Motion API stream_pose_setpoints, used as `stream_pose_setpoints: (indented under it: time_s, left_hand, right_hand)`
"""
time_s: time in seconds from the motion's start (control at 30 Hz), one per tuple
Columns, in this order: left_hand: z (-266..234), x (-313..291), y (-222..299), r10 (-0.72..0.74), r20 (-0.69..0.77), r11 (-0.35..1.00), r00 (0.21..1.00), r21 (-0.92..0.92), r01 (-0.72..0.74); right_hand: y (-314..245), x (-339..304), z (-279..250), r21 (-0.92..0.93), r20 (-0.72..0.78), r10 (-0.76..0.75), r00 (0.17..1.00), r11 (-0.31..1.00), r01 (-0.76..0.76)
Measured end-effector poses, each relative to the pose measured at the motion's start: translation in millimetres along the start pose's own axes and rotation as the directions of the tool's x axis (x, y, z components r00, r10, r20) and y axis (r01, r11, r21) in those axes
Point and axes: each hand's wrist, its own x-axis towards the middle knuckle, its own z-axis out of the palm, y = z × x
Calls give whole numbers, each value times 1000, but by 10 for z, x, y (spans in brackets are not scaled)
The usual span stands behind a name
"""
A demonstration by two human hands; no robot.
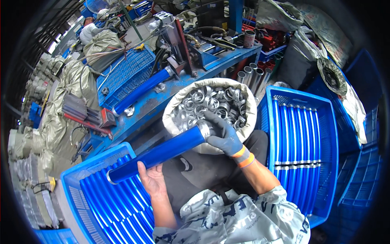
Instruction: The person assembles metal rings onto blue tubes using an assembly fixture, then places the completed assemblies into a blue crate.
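Blue and glossy, a long tube (pixel 158 156) is held aslant across the lap in the head view, its lower end above the left-hand crate (pixel 70 195) and its upper end beside a pale sack (pixel 251 118). Its underside is supported by the bare left hand (pixel 153 177), which is closed around it with the thumb laid along the near side. At the upper end, a silver ring (pixel 205 128) is pinched between the thumb and curled fingers of the right hand (pixel 224 136), which is covered by a grey glove. Whether the ring is fully seated cannot be told. At the lower end, only a thin pale rim is seen.

The sack is well filled with loose silver rings (pixel 195 97). In the left-hand crate, blue tubes (pixel 118 199) are laid side by side, and no silver collars can be made out on them. In the right-hand crate (pixel 334 142), tubes (pixel 298 134) are stacked in two rows, with silver ends visible where the rows meet. From this, it is judged that many pieces are finished on the right, that one is in hand, and that a good number are left to be fitted. Another blue tube (pixel 142 91) is set in a fixture on the blue worktop (pixel 152 101) beyond the sack.
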Motion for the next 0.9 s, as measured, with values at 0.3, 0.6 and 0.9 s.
stream_pose_setpoints:
  time_s: [0.3,0.6,0.9]
  left_hand:
    - [-109,115,-73,38,18,996,999,79,-39]
    - [-274,488,-244,-153,-77,976,985,-170,138]
    - [-92,826,696,110,128,870,986,467,-158]
  right_hand:
    - [-107,28,10,-386,32,23,999,923,-9]
    - [72,210,-281,62,1,21,1000,998,-21]
    - [318,1238,-385,-409,-45,44,998,911,-59]
